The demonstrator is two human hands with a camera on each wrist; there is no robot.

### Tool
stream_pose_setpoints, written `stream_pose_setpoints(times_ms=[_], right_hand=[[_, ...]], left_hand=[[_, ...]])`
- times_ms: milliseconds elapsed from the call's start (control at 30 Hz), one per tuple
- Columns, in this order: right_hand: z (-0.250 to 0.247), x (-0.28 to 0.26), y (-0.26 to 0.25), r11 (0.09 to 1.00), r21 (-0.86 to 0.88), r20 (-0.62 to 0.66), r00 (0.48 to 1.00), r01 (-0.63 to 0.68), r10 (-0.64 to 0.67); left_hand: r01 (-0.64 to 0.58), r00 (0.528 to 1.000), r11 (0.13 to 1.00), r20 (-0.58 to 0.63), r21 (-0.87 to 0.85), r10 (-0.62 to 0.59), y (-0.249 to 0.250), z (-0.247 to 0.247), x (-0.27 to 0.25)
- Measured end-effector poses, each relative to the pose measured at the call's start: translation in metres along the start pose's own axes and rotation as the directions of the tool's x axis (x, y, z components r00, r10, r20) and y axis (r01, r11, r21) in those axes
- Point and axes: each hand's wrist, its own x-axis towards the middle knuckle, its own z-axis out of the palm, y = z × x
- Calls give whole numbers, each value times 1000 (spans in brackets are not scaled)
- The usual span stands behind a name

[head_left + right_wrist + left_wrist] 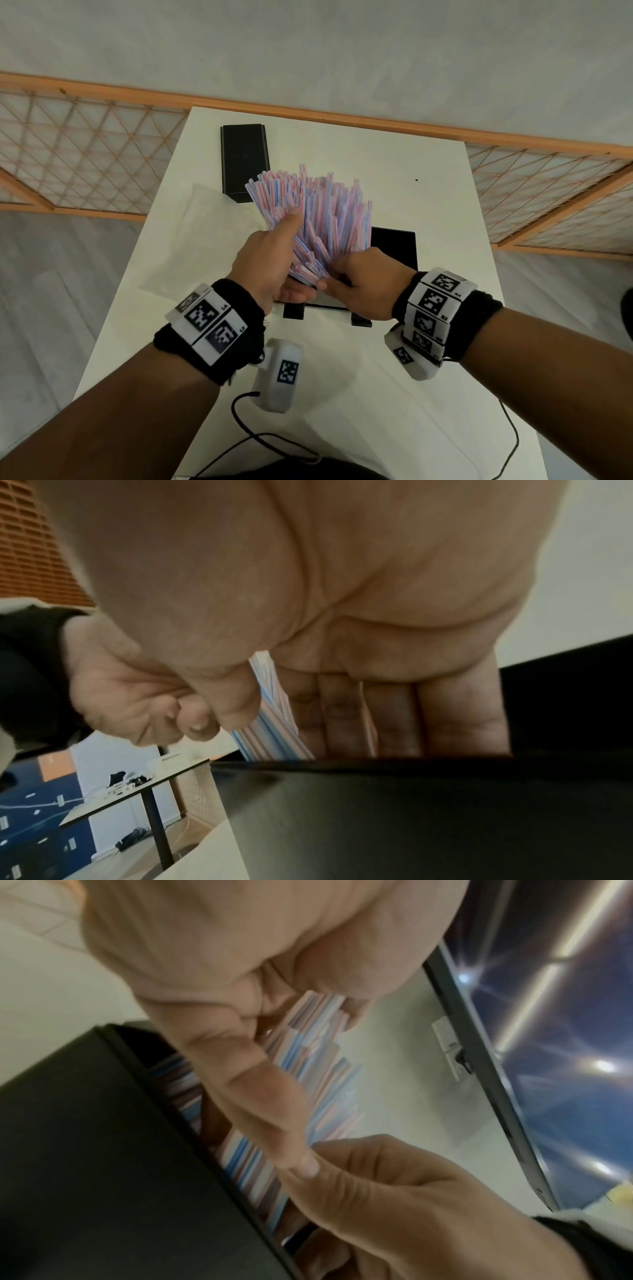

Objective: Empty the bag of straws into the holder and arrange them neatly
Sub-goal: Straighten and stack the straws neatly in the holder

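A thick bundle of pink, blue and white striped straws (318, 212) fans up and away out of the black holder (397, 246) in the middle of the white table (342, 377). My left hand (284, 246) grips the bundle from the left, its thumb (260, 1096) lying across the straws (308, 1056). My right hand (339, 281) holds the lower ends at the holder's mouth, with the straws (274, 718) pinched between thumb and fingers (394, 710). The holder's near wall (411, 818) hides the straw bottoms. The clear bag (195, 240) lies flat and limp to the left.
A black lid or tray (244, 161) lies at the far side of the table behind the straws. Black cables (260, 438) trail over the near edge. A wooden lattice screen (85, 144) stands behind the table on both sides.
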Motion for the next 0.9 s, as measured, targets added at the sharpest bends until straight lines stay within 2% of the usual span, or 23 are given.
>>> stream_pose_setpoints(times_ms=[67,167,233,300,367,500,600,733,900], right_hand=[[0,2,0,999,-31,6,1000,5,-5],[5,3,5,1000,-14,91,996,-21,22],[4,-4,11,999,-7,126,991,-41,41],[-1,-14,18,997,-17,139,987,-74,76],[-4,-22,24,989,-51,146,978,-141,147],[3,-14,25,964,34,-22,964,-262,263],[12,-8,16,965,151,-104,967,-216,233],[11,-11,24,967,159,-109,970,-198,216],[18,-7,13,971,236,-128,992,29,2]], left_hand=[[12,1000,1000,-11,14,-12,0,0,-1],[-19,998,991,-52,131,26,2,-4,-6],[-126,983,950,-90,285,158,4,-10,-11],[-243,939,858,-111,453,324,3,-18,-11],[-273,914,818,-128,507,384,1,-23,-10],[-187,956,947,-175,259,236,-4,-18,-11],[-129,981,984,-130,120,144,-8,-14,-10],[-11,999,999,-30,46,13,-5,-14,-8],[90,982,995,165,40,-95,-4,-8,-11]])
